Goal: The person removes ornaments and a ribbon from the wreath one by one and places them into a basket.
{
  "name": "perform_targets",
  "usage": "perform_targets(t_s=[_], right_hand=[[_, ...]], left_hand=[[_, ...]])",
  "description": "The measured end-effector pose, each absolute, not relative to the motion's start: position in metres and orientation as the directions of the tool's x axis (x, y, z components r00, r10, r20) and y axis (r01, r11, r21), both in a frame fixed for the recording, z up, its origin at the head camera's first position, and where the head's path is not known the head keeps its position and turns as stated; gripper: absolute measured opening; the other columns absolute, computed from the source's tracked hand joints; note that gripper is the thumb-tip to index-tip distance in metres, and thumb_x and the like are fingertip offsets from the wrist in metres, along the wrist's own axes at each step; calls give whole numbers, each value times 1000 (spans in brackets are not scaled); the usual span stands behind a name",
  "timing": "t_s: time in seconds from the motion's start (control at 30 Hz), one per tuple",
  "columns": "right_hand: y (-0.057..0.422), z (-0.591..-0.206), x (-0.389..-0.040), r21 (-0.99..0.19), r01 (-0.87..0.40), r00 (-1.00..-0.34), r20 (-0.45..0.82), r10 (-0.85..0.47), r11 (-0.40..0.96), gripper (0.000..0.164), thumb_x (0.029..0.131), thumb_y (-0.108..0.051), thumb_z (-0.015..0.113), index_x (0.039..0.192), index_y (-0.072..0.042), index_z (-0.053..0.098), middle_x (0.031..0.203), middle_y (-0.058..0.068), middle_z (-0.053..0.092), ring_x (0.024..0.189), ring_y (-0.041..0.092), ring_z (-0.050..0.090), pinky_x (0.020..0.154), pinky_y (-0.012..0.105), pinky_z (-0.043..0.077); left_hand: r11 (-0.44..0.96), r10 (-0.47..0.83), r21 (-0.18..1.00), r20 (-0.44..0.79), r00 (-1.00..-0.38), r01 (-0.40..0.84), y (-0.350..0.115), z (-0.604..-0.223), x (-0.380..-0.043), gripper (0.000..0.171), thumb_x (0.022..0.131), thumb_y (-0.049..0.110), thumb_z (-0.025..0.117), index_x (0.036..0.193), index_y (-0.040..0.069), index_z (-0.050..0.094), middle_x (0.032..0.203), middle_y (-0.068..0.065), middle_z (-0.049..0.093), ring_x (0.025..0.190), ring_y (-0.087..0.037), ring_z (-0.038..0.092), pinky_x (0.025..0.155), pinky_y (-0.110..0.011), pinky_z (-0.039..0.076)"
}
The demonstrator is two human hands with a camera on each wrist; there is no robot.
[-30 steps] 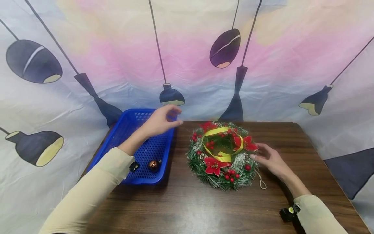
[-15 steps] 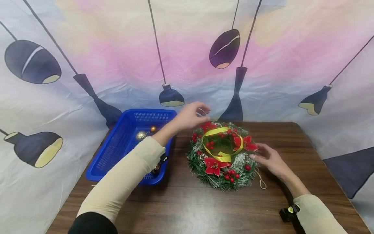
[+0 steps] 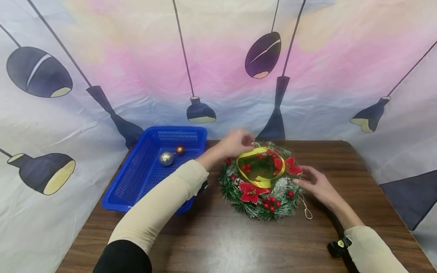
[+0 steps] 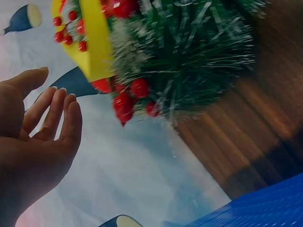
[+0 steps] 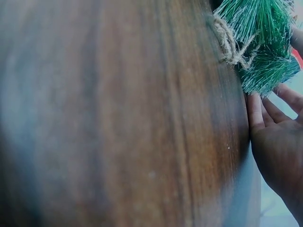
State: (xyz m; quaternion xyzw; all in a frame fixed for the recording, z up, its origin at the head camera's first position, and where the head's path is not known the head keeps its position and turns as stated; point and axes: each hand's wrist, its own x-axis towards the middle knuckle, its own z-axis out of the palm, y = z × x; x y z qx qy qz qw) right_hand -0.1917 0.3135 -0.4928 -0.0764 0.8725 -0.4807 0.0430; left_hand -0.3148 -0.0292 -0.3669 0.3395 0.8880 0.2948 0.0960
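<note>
A Christmas wreath [image 3: 283, 206] of frosted green sprigs, red berries and red poinsettias lies on the wooden table. Loops of yellow ribbon [image 3: 263, 183] lie over its middle. My left hand [image 3: 235, 142] is over the wreath's far left edge, fingers loosely bent and near the ribbon; in the left wrist view the hand [image 4: 45, 142] has nothing in its grasp. At the wreath's right edge, my right hand [image 3: 317, 185] holds it, thumb on top and fingers along the side. In the right wrist view, those fingers [image 5: 255, 111] touch the green sprigs.
A blue plastic basket [image 3: 145, 176] stands on the left, partly behind my left sleeve. Inside are a silver bauble [image 3: 166, 158] and a small copper bauble [image 3: 180, 150]. A twine loop [image 3: 308, 215] trails from the wreath. A printed cloth backdrop [image 3: 225, 87] rises behind the table.
My left hand has moved right from above the basket to the wreath's far left edge and come lower. The baubles at the basket's far end have come into view. My right hand stays put.
</note>
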Motion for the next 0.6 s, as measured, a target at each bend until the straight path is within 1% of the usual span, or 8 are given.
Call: perform_targets(t_s=[0.1, 0.23, 0.3, 0.4, 0.47, 0.53, 0.6], right_hand=[[314, -493, -192, -845, -92, -985, -1, -175, 527, 75, 103, -38, 71, 160, -2, 38, 152, 29, 49, 135, 51, 53, 106, 60, 48], [315, -494, -193, -844, -96, -985, 3, -173, 527, 74, 103, -37, 71, 160, -2, 39, 152, 29, 50, 135, 51, 53, 105, 58, 49], [316, -494, -193, -844, -96, -985, 3, -174, 527, 74, 103, -37, 71, 160, -2, 39, 152, 29, 50, 135, 50, 53, 104, 52, 50], [315, -496, -194, -855, -101, -984, 10, -180, 508, 73, 103, -35, 71, 159, -2, 39, 151, 29, 51, 135, 49, 53, 100, 35, 52], [315, -498, -194, -862, -103, -983, 11, -184, 496, 72, 103, -34, 71, 159, -1, 39, 151, 29, 51, 136, 49, 53, 96, 26, 51], [314, -499, -195, -868, -106, -983, 17, -184, 486, 72, 103, -33, 72, 159, 0, 39, 151, 30, 51, 136, 50, 53, 93, 21, 51], [314, -499, -194, -866, -105, -983, 16, -183, 489, 72, 103, -34, 71, 159, 0, 39, 151, 30, 50, 136, 50, 52, 93, 21, 50]], left_hand=[[617, 678, 543, 2, -735, 570, -28, -374, -315, 29, 102, 18, 73, 127, 2, 71, 120, -10, 72, 110, -23, 68, 95, -32, 54], [642, 674, 515, -25, -739, 568, -26, -382, -316, 30, 102, 21, 73, 127, 5, 71, 121, -9, 72, 110, -23, 67, 95, -33, 53], [648, 670, 515, -36, -742, 560, -25, -386, -316, 31, 103, 22, 73, 129, 5, 71, 123, -10, 71, 113, -24, 67, 97, -33, 53], [656, 657, 523, -41, -753, 544, -25, -389, -316, 33, 103, 20, 72, 131, 4, 70, 126, -12, 70, 115, -26, 66, 98, -34, 52], [662, 646, 531, -47, -762, 529, -25, -390, -315, 32, 104, 18, 71, 132, 3, 69, 127, -12, 70, 117, -27, 66, 99, -34, 52], [668, 637, 528, -42, -770, 524, -24, -390, -315, 30, 104, 14, 69, 132, 4, 69, 126, -12, 70, 115, -26, 66, 98, -35, 52], [671, 632, 524, -34, -775, 524, -24, -390, -315, 27, 104, 9, 66, 130, 4, 70, 123, -11, 71, 112, -25, 67, 96, -34, 53]])
